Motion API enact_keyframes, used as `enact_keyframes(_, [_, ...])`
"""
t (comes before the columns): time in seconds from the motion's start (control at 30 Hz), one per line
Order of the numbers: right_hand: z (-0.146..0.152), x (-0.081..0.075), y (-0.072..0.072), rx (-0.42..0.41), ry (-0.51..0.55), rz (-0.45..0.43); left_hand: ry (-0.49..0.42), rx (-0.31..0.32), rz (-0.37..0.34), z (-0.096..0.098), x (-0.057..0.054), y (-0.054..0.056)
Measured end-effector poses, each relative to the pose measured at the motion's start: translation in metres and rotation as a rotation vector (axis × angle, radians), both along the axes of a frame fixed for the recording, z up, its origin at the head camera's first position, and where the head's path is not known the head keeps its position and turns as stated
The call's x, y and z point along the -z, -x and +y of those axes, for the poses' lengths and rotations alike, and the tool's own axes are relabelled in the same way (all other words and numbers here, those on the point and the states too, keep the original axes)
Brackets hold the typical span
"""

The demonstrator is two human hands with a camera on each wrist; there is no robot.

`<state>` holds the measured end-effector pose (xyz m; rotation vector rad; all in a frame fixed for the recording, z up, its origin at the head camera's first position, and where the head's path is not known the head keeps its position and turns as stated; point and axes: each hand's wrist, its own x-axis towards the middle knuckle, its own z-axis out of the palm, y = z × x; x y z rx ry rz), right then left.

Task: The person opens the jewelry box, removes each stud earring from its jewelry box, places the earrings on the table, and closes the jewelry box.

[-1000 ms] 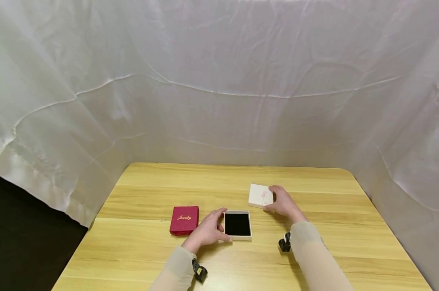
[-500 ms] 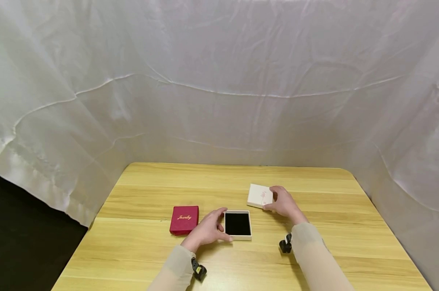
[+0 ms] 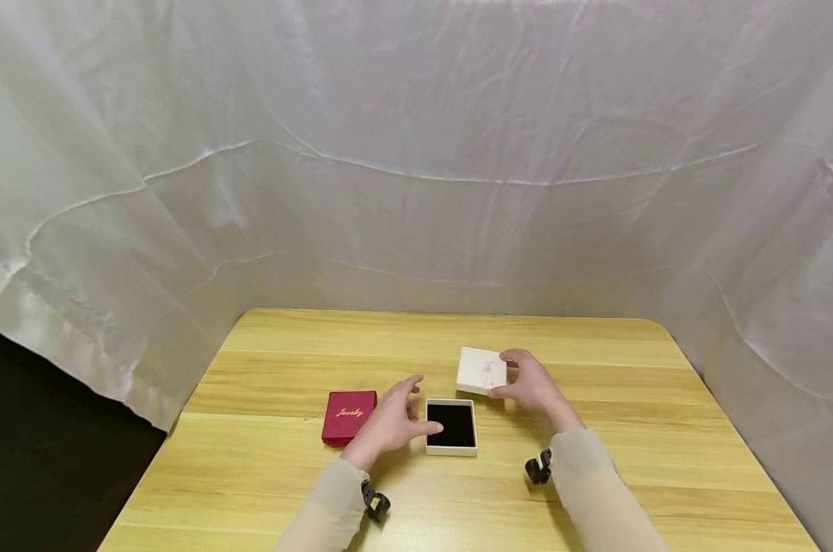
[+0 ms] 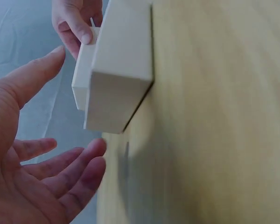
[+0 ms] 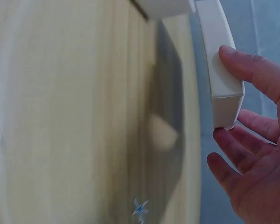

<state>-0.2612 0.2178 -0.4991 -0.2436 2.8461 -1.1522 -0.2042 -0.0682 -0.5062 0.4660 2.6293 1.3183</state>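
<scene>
My right hand (image 3: 535,387) pinches a small white jewelry box lid (image 3: 480,369) with pink print, thumb on one side and fingers on the other. In the right wrist view the lid (image 5: 220,65) is held up off the table. Nearer me lies the white box base (image 3: 450,451), lined with a black pad (image 3: 457,420). My left hand (image 3: 388,422) hovers at the base's left side, fingers spread, holding nothing. The left wrist view shows a gap between these fingers and the base (image 4: 123,51).
A closed dark red box (image 3: 350,414) lettered "Jewelry" sits left of the left hand, partly behind it. A small shiny star-shaped thing (image 5: 140,208) appears on the wooden table (image 3: 250,475) in the right wrist view. Pale curtains (image 3: 416,230) surround the table.
The left hand has let go of the box base, its fingers lifting and spreading. The right hand has carried the lid up and left, toward the base. The red box stays put.
</scene>
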Motion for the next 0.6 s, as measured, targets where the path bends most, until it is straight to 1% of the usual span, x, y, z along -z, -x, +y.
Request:
enact_keyframes(0.07, [-0.004, -0.003, -0.003, -0.019, 0.005, 0.017, 0.02, -0.017, 0.036, 0.0, -0.005, 0.003])
enact_keyframes(0.13, [-0.008, -0.007, -0.006, -0.036, 0.022, 0.027, 0.05, -0.034, 0.052, 0.001, -0.01, 0.006])
enact_keyframes(0.23, [-0.015, -0.012, -0.011, -0.063, 0.037, 0.04, 0.078, -0.038, 0.079, 0.003, -0.015, 0.011])
enact_keyframes(0.43, [-0.026, -0.019, -0.019, -0.11, 0.032, 0.082, 0.099, -0.009, 0.107, 0.007, -0.019, 0.023])
enact_keyframes(0.6, [-0.031, -0.024, -0.023, -0.133, 0.053, 0.093, 0.106, 0.02, 0.125, 0.01, -0.02, 0.03])
